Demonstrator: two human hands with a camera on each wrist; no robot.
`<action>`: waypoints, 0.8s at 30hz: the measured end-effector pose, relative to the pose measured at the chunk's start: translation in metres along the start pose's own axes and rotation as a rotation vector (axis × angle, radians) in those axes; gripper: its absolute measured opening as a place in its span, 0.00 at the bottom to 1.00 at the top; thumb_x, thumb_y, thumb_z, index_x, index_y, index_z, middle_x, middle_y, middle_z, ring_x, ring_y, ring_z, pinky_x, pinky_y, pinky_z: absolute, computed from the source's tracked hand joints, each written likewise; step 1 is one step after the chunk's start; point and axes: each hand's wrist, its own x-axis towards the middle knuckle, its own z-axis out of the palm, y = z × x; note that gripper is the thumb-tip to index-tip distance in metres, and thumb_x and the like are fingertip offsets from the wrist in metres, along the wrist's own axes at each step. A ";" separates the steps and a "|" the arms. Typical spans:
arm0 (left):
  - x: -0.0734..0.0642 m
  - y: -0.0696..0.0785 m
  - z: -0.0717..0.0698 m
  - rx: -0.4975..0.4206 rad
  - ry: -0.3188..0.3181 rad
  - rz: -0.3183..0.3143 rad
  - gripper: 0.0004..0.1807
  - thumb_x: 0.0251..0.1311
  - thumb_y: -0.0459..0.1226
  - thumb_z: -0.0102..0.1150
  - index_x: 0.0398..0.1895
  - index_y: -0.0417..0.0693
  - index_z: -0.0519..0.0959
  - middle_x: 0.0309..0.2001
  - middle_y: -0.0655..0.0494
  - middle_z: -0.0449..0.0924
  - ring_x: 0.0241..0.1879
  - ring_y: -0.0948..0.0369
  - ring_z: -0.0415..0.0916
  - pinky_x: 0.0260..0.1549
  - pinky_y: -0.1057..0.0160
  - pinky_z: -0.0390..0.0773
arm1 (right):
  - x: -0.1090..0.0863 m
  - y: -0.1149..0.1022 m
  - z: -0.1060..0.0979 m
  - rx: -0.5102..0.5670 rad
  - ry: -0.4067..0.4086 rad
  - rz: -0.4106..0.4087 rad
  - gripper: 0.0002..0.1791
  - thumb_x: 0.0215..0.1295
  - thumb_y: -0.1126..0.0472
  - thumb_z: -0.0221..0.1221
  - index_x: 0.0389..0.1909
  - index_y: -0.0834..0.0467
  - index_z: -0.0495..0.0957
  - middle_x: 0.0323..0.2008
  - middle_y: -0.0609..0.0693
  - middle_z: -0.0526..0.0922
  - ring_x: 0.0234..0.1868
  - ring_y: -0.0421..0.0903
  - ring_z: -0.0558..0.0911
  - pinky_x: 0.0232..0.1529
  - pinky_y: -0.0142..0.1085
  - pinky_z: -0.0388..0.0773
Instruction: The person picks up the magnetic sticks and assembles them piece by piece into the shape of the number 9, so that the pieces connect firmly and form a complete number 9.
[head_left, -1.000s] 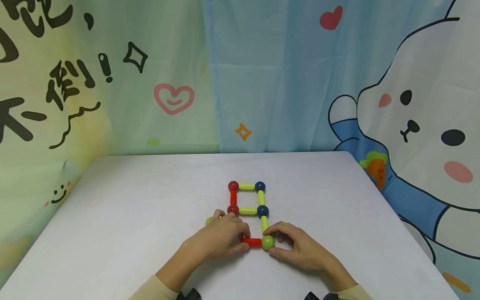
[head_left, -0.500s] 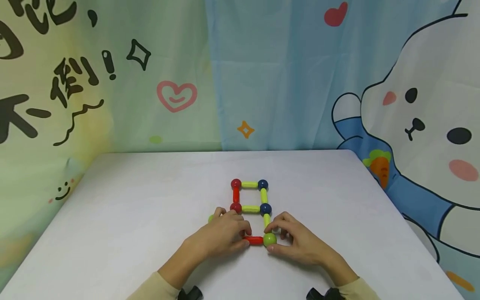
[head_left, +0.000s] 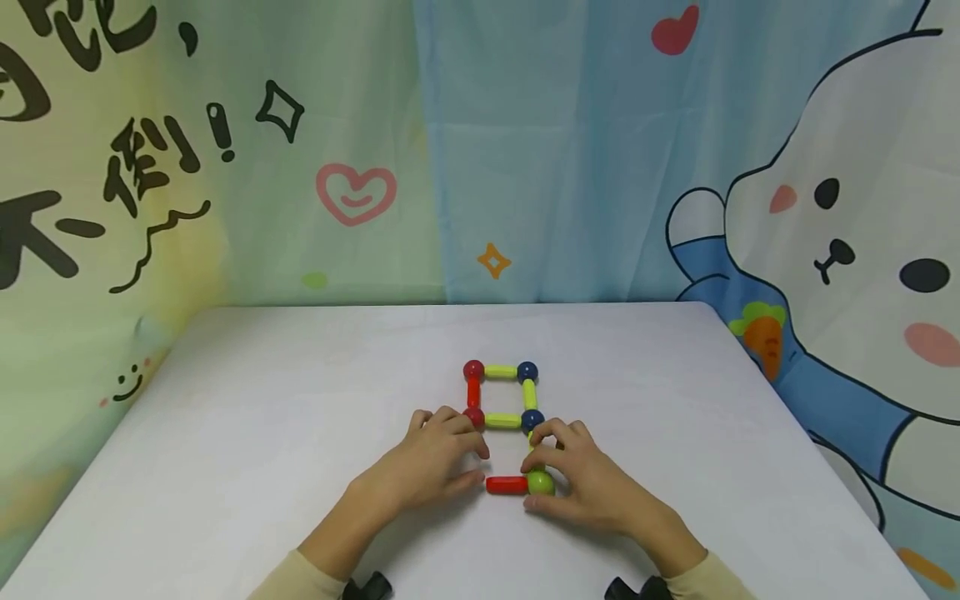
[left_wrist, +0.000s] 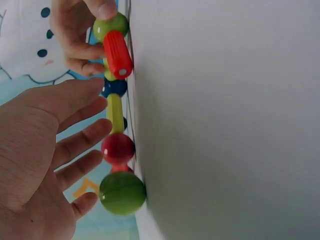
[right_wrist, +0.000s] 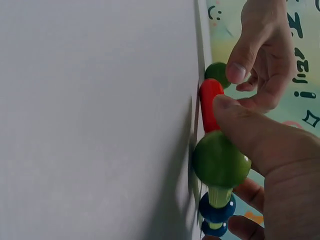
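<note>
A magnetic-looking frame of rods and balls lies on the table. Red balls (head_left: 473, 370) and dark blue balls (head_left: 528, 372) mark the corners of a square joined by yellow-green rods (head_left: 501, 372) and a red rod. Below it, my right hand (head_left: 592, 479) pinches a green ball (head_left: 541, 483) between thumb and fingers. A red rod (head_left: 507, 485) points left from that ball, its other end free. My left hand (head_left: 423, 458) hovers beside this end, fingers spread and holding nothing. Another green ball (left_wrist: 122, 193) sits near its fingertips in the left wrist view; from the head it is hidden.
The white table (head_left: 300, 375) spreads around the frame. A printed curtain (head_left: 525, 167) hangs behind its far edge. Beige sleeves and black wrist camera mounts (head_left: 367, 587) show at the bottom.
My left hand has let go of the red rod and drawn slightly left, baring the rod's end. My right hand stays at the green ball, its fingers shifted a little up and left.
</note>
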 end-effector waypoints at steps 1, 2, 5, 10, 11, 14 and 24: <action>-0.002 -0.002 0.000 -0.004 0.007 -0.005 0.11 0.63 0.48 0.69 0.47 0.61 0.84 0.51 0.61 0.81 0.59 0.57 0.70 0.55 0.46 0.66 | 0.001 -0.001 0.001 -0.003 -0.001 -0.009 0.14 0.60 0.41 0.72 0.45 0.35 0.82 0.56 0.39 0.71 0.54 0.42 0.64 0.51 0.42 0.75; -0.003 -0.003 0.000 -0.008 0.015 -0.010 0.12 0.63 0.48 0.69 0.48 0.61 0.84 0.52 0.61 0.81 0.60 0.56 0.69 0.55 0.46 0.66 | 0.001 -0.001 0.001 -0.003 -0.001 -0.025 0.15 0.60 0.41 0.72 0.45 0.36 0.83 0.57 0.40 0.72 0.53 0.42 0.64 0.51 0.42 0.75; -0.007 -0.008 -0.001 -0.010 0.029 -0.034 0.14 0.62 0.49 0.70 0.50 0.62 0.83 0.54 0.60 0.79 0.61 0.55 0.68 0.55 0.45 0.65 | 0.004 -0.003 0.003 -0.018 0.009 -0.068 0.16 0.60 0.42 0.72 0.47 0.38 0.84 0.56 0.39 0.75 0.52 0.41 0.65 0.49 0.40 0.73; -0.014 -0.015 -0.002 -0.010 0.027 -0.079 0.16 0.61 0.49 0.70 0.51 0.62 0.83 0.55 0.60 0.78 0.61 0.55 0.68 0.55 0.44 0.65 | 0.009 -0.006 0.004 -0.046 0.026 -0.140 0.15 0.59 0.47 0.74 0.46 0.39 0.84 0.50 0.34 0.78 0.50 0.39 0.66 0.48 0.36 0.72; -0.015 -0.016 -0.003 -0.013 0.030 -0.084 0.16 0.61 0.49 0.70 0.51 0.62 0.83 0.55 0.60 0.78 0.61 0.55 0.68 0.55 0.43 0.65 | 0.009 -0.006 0.004 -0.054 0.032 -0.159 0.15 0.59 0.48 0.74 0.46 0.40 0.84 0.49 0.34 0.79 0.49 0.38 0.66 0.48 0.36 0.71; -0.019 -0.019 -0.005 -0.019 0.044 -0.089 0.15 0.62 0.49 0.70 0.51 0.61 0.83 0.55 0.61 0.77 0.60 0.56 0.68 0.54 0.44 0.65 | 0.011 -0.008 0.003 -0.085 0.046 -0.202 0.14 0.58 0.51 0.74 0.44 0.42 0.84 0.45 0.33 0.80 0.47 0.38 0.67 0.46 0.35 0.70; -0.031 -0.026 -0.004 -0.049 0.032 -0.129 0.17 0.59 0.44 0.73 0.51 0.59 0.83 0.54 0.59 0.78 0.56 0.55 0.71 0.51 0.46 0.68 | 0.010 -0.011 0.005 -0.015 -0.088 -0.073 0.12 0.64 0.55 0.71 0.48 0.44 0.85 0.42 0.32 0.81 0.45 0.35 0.72 0.48 0.34 0.76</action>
